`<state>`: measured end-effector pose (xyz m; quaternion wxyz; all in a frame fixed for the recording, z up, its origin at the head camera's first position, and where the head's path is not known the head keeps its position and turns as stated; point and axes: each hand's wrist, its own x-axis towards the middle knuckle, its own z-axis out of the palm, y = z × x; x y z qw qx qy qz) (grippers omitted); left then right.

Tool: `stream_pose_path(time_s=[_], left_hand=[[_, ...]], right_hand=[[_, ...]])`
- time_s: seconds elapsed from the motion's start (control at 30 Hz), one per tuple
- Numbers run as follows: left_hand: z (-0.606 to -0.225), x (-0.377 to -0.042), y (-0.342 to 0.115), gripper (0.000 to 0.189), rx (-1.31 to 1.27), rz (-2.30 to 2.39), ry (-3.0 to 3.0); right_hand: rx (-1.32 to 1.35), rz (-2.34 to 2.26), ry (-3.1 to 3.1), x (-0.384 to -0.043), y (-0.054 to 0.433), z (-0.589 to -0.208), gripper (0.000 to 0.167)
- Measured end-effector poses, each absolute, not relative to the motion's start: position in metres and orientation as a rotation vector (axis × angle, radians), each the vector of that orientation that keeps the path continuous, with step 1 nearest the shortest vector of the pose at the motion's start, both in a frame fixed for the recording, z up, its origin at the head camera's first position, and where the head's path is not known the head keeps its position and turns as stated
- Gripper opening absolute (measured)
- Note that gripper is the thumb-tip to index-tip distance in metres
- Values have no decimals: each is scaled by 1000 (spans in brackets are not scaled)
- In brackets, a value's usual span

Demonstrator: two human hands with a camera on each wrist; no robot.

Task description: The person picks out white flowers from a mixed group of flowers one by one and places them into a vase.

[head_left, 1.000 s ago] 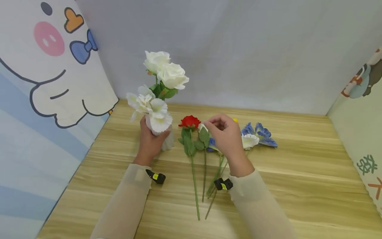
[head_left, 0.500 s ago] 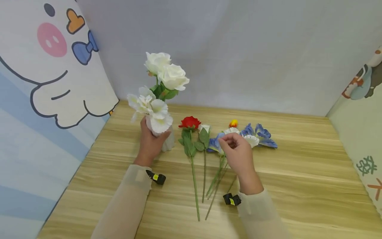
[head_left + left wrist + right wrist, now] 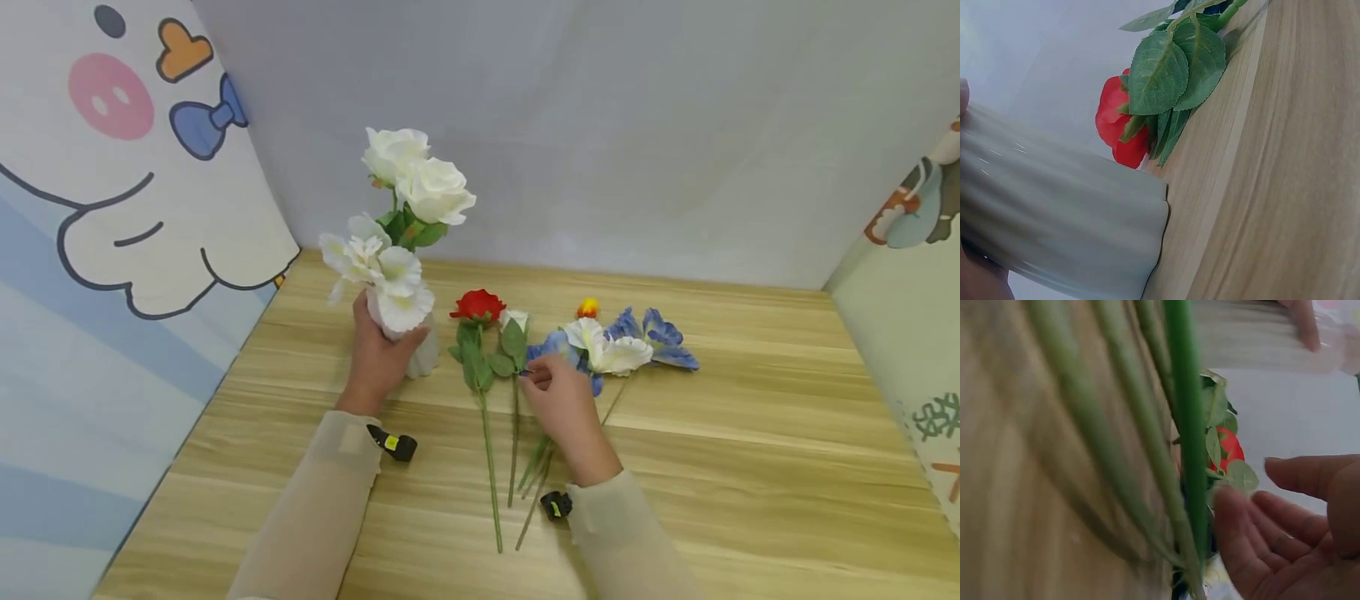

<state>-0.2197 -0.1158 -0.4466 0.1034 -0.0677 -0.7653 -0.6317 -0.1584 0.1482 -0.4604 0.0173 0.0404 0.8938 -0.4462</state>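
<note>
My left hand (image 3: 377, 358) grips a ribbed white vase (image 3: 1066, 212) standing on the table. Two white roses (image 3: 437, 193) and a white ruffled flower (image 3: 401, 287) rise from the vase's mouth. Over the loose stems, my right hand (image 3: 566, 408) hovers below a blue flower (image 3: 553, 343). In the right wrist view its thumb and fingers are apart, with nothing between them, beside several green stems (image 3: 1186, 425). A red rose (image 3: 477, 307) and a white rosebud (image 3: 514, 320) lie between the hands. The right hand hides part of the stems.
Right of the blue flower lie a white ruffled flower (image 3: 618, 354), another blue flower (image 3: 667, 340) and a small yellow-orange bloom (image 3: 588, 308). A pale curtain (image 3: 600, 150) closes off the back of the wooden table (image 3: 757, 433). Printed cartoon panels flank both sides.
My right hand has left the white rosebud, first going right and toward me, then back left and down among the stems. My left hand keeps its grip on the vase.
</note>
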Motion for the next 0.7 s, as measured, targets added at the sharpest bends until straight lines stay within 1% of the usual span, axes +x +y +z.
stream_pose_path(time_s=[0.13,0.27,0.57,0.7], left_hand=[[-447,-221,-116,92,-203,-1888,-2250],[-447,-220,-115,91,-208,-1903,-2239],[-446,-219,-114,91,-204,-1897,-2246],[-446,-219,-116,92,-192,-1895,-2259]], right_hand=[[137,-1253,2744,-161,141,-466,35],[150,-1187,2727,-164,137,-471,36],[149,-1185,2715,-166,136,-476,28],[168,-1306,2633,-167,138,-478,22]])
